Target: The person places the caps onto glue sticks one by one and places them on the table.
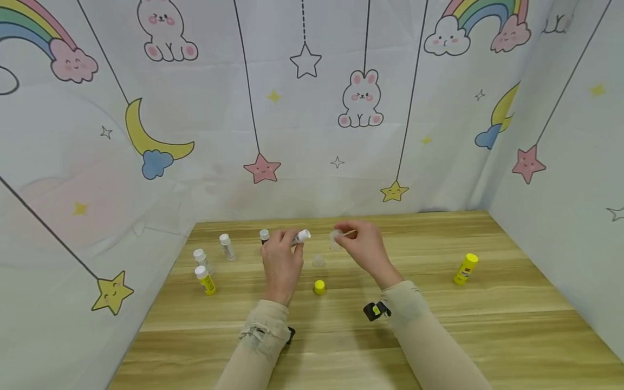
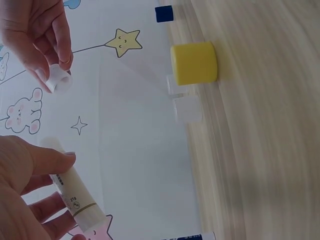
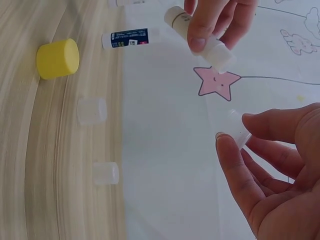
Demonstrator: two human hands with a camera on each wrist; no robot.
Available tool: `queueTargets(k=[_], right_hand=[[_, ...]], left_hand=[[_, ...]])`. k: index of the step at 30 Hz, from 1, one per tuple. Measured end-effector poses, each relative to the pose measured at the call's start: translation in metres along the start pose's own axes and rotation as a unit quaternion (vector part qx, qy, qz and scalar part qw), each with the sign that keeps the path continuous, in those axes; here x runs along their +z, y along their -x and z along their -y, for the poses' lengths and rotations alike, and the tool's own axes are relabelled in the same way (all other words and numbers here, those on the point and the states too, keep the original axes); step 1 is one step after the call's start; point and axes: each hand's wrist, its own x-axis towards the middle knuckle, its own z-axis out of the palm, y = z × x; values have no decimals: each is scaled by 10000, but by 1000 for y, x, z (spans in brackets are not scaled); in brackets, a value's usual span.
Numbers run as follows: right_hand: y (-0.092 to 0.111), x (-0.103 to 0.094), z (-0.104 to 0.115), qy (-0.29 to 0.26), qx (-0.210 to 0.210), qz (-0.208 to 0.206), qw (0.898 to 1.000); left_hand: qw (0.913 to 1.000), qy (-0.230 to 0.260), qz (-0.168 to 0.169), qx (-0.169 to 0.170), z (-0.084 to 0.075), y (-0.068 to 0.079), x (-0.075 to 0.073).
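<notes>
A white glue stick (image 2: 75, 192) is gripped in my left hand (image 1: 283, 265), lying tilted between thumb and fingers. Its uncapped-looking white end (image 3: 220, 57) points toward my right hand (image 1: 365, 249). That hand pinches a small translucent white cap (image 3: 235, 127) between thumb and fingertips, apart from the glue stick. Beneath the hands, a yellow cap (image 1: 319, 287) and a translucent cap (image 1: 318, 260) stand on the table. In the right wrist view another translucent cap (image 3: 106, 173) stands beside it. A glue stick with a dark blue label (image 3: 130, 38) stands behind my left hand.
Several glue sticks stand at the left of the wooden table (image 1: 341, 346): white ones (image 1: 227, 247) and a yellow one with a white top (image 1: 205, 280). At the right stands a yellow glue stick (image 1: 466, 269). A patterned curtain (image 1: 302, 135) encloses the back and sides.
</notes>
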Motion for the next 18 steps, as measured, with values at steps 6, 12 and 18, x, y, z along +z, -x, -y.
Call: queueTargets(k=[6, 12, 18], right_hand=[[1, 1, 5, -74, -8, -11, 10000], [1, 2, 7, -182, -83, 2, 9998], [3, 4, 9, -258, -75, 51, 9996]], left_hand=[[9999, -4, 104, -25, -4, 0, 0], [9999, 10, 141, -32, -7, 2, 2], [9999, 1, 128, 23, -8, 2, 4]])
